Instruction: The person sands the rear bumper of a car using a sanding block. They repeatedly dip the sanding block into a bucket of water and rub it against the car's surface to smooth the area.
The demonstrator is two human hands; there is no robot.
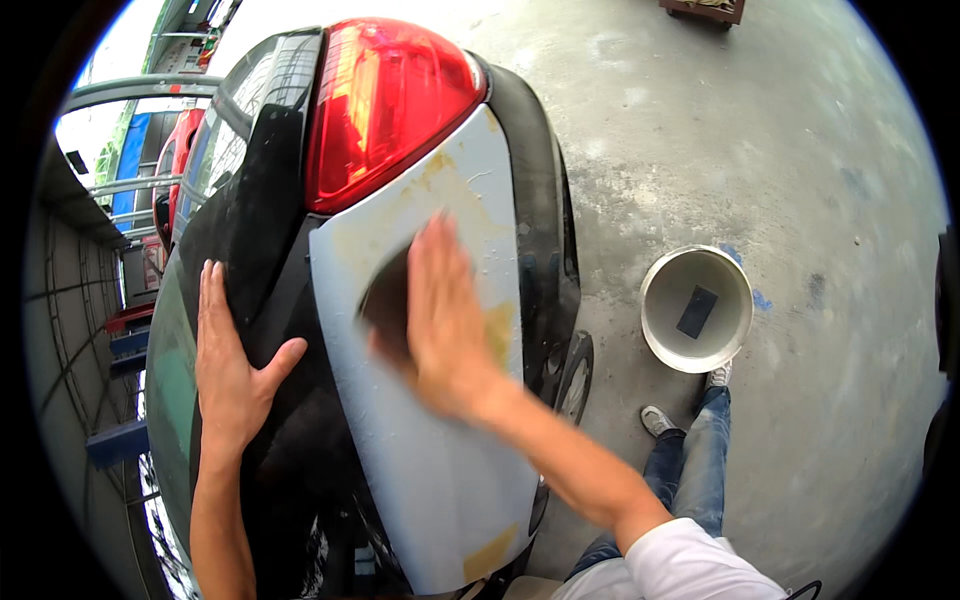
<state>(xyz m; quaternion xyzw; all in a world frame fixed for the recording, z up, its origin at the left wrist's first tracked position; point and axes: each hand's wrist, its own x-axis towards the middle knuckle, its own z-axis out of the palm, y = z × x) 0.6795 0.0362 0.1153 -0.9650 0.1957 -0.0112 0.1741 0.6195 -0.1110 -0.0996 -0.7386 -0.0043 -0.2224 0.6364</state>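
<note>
My right hand, blurred by motion, lies over a dark sheet of sandpaper on a car's grey primed panel. The sheet shows between the thumb and the fingers; the rest is hidden under the palm. Yellowish patches and water drops mark the panel around it. To the left, my left hand rests flat on the black bodywork, its thumb spread from the fingers and nothing in it. Above both hands is the red tail light.
On the concrete floor at the right stands a white bucket with a dark rectangular piece inside. My jeans-clad legs are just below it. A black bumper borders the panel. Far left, another red car is partly visible.
</note>
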